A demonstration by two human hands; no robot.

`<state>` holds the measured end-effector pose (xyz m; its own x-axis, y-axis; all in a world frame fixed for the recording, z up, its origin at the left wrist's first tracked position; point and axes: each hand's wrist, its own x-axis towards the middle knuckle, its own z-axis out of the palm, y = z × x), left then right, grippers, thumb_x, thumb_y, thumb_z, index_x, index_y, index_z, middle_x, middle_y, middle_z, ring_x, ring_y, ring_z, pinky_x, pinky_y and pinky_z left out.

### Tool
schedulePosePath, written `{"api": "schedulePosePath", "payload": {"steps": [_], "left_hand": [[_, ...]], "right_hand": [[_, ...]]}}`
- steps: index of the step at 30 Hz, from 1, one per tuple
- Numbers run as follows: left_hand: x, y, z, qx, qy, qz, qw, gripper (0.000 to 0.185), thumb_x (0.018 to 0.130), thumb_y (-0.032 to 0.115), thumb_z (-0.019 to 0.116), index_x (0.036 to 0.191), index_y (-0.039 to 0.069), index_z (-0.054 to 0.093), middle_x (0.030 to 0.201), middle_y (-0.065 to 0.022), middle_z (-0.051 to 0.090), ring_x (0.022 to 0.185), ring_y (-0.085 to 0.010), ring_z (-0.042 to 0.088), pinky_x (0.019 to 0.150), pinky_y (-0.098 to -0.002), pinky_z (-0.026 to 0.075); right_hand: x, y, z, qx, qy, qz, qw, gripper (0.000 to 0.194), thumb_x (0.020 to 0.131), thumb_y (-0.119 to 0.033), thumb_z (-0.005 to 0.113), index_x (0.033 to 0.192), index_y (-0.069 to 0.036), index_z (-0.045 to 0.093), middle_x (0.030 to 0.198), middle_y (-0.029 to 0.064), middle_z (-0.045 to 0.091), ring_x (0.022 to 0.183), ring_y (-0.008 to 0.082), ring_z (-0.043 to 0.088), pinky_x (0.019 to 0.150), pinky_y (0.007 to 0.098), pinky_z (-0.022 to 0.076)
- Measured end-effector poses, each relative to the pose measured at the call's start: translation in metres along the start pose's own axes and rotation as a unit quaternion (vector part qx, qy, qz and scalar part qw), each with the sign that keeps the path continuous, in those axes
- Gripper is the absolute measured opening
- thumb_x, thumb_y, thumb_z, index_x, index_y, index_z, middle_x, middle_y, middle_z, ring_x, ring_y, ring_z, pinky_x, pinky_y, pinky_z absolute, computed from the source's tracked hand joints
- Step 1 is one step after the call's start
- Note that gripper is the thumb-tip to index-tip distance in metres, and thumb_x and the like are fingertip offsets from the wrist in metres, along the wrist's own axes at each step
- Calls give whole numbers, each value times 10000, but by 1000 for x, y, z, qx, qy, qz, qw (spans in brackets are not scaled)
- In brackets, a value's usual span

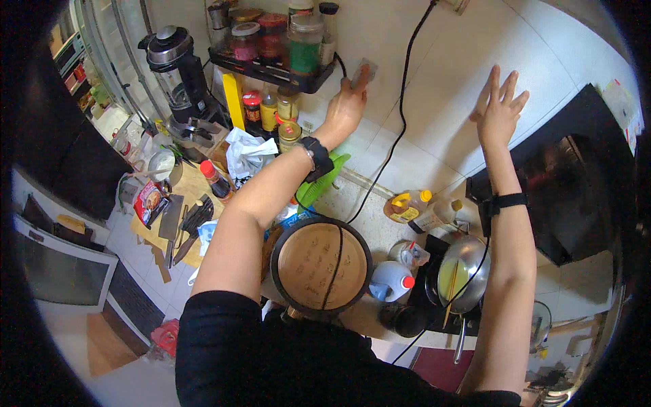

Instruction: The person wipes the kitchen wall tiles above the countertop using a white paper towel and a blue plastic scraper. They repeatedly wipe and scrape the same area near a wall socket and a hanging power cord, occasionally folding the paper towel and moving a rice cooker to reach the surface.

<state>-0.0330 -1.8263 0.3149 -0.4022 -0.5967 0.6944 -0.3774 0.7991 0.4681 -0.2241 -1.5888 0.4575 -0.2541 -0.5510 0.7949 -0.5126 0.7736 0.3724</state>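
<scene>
My left hand reaches up to the tiled wall, one finger laid on a small greyish translucent square there. Whether the fingers grip the square or only press it is not plain. Beside this hand stands a black shelf holding several lidded jars. My right hand is spread against or just in front of the wall, holding nothing. Both wrists wear black straps with thin cables. A steel pan below my right forearm contains yellowish liquid and chopsticks.
A round, dark-rimmed vessel with a tan face stands before me. Near it are a red-capped jug and a yellow-handled bottle. Cleaver and sauce bottle lie left. A black cord crosses the wall; a dark hood juts out right.
</scene>
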Motion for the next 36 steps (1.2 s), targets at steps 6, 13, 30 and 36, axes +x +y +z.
{"api": "schedulePosePath", "payload": {"steps": [6,13,30,36], "left_hand": [[27,8,-20,-55,181,32,981,677,981,141,528,1592,211,245,1079,-305,545,840,-484,636,676,-541,562],[30,0,-21,-80,143,8,986,629,993,171,513,1588,176,308,1075,-328,581,921,-477,628,771,-562,525],[18,41,-5,74,7,89,993,717,962,143,553,1600,283,256,1018,-240,565,663,-429,650,564,-519,572],[7,43,3,23,60,125,990,619,940,114,554,1525,215,381,1081,-240,550,716,-435,672,585,-490,584]], "right_hand": [[0,0,-1,13,-17,3,1000,1344,611,-182,924,1620,-390,61,1690,101,112,1413,554,297,886,588,589],[-2,0,1,23,-8,1,1000,1325,622,-183,917,1619,-390,70,1692,96,98,1409,561,304,891,603,581],[-2,1,-3,11,-11,0,1000,1334,596,-247,941,1618,-377,94,1682,102,139,1405,576,303,878,611,582],[-2,0,-4,34,-16,7,999,1322,592,-195,942,1613,-384,123,1676,102,151,1406,582,294,890,626,578]]}}
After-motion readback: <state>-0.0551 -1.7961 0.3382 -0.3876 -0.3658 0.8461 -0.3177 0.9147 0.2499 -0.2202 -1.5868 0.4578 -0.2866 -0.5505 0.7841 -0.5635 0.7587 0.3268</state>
